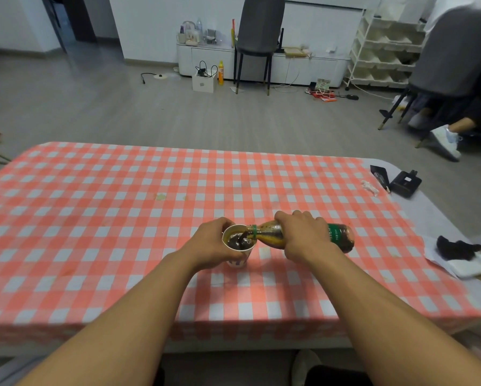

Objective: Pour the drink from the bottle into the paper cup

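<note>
Two bare hands pouring over a checked desk (94, 218).
Left hand (210, 245) grip wraps the paper cup (237, 246); right hand (306, 236) grip clamps the tilted bottle (303, 236), dark drink (240, 240) streaming in.

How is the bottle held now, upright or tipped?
Tipped. The bottle lies almost level in the right hand, its mouth over the paper cup, and dark drink runs into it.

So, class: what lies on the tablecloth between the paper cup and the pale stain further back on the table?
Nothing: in the head view, the checked tablecloth is bare between the paper cup and the pale stain.
</note>
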